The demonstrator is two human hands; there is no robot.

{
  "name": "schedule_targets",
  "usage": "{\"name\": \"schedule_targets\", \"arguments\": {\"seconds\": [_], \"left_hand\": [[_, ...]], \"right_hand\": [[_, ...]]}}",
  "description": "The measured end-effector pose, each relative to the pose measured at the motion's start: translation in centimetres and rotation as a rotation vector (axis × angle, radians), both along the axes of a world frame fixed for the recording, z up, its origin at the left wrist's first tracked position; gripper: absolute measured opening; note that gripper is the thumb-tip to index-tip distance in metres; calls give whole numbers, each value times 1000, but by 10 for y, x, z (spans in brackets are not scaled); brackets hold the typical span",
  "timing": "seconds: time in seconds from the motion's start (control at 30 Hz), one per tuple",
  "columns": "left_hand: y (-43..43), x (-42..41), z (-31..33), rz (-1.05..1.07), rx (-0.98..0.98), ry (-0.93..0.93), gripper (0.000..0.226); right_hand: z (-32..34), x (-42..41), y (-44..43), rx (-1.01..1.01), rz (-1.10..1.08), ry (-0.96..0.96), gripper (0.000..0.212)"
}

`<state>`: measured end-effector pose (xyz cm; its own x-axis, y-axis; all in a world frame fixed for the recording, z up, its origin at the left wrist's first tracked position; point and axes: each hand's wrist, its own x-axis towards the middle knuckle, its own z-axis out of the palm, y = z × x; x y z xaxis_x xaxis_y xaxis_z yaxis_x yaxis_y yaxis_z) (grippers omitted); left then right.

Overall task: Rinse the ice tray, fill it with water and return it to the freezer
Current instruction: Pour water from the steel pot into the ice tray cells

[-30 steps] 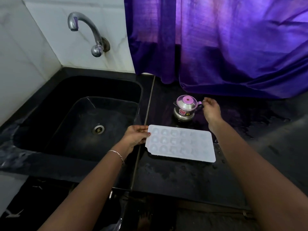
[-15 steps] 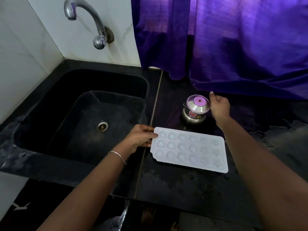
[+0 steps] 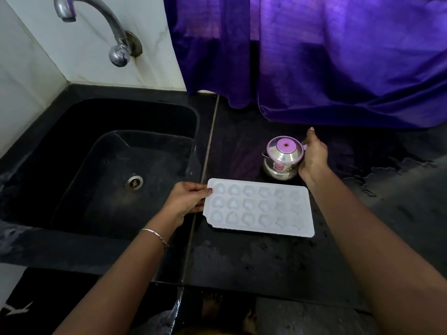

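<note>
"While the ice tray lies flat on the worktop, just right of the sink, how is it held?" (pupil)

"Left hand pinches its short left edge, thumb on top; right hand is curled round the handle side of the small steel pot just behind the tray." (tutor)

"How will it handle?" (pupil)

"Probably light, thin plastic, apt to flex and spill once filled; both short ends suit a level carry. Wet worktop looks slippery. Open room lies left, over the sink under the tap; pot and curtain crowd the back." (tutor)
</note>
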<state>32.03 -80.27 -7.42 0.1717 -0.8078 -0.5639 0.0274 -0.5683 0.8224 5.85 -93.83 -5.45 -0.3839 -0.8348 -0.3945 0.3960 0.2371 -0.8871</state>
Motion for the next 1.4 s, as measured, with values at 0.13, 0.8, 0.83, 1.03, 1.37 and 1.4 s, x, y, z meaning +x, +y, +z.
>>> {"name": "schedule_targets", "arguments": {"seconds": [0.13, 0.8, 0.83, 1.03, 1.37, 1.4], "left_hand": [[3, -2, 0, 12, -32, 1, 21], [5, -10, -7, 92, -86, -20, 3], [5, -9, -8, 92, -89, -22, 2], [3, -9, -8, 87, -88, -9, 3], [5, -10, -8, 112, -87, 12, 4], [5, -10, -8, 113, -89, 13, 5]], "right_hand": [[1, -32, 20, 7, -121, -66, 36], [8, -101, 106, -21, -360, 111, 31], [7, -99, 107, -36, -341, 133, 31], [5, -92, 109, -82, -231, 299, 43], [11, -80, 108, -97, -165, 457, 45], [12, -80, 108, -97, -156, 468, 44]]}}
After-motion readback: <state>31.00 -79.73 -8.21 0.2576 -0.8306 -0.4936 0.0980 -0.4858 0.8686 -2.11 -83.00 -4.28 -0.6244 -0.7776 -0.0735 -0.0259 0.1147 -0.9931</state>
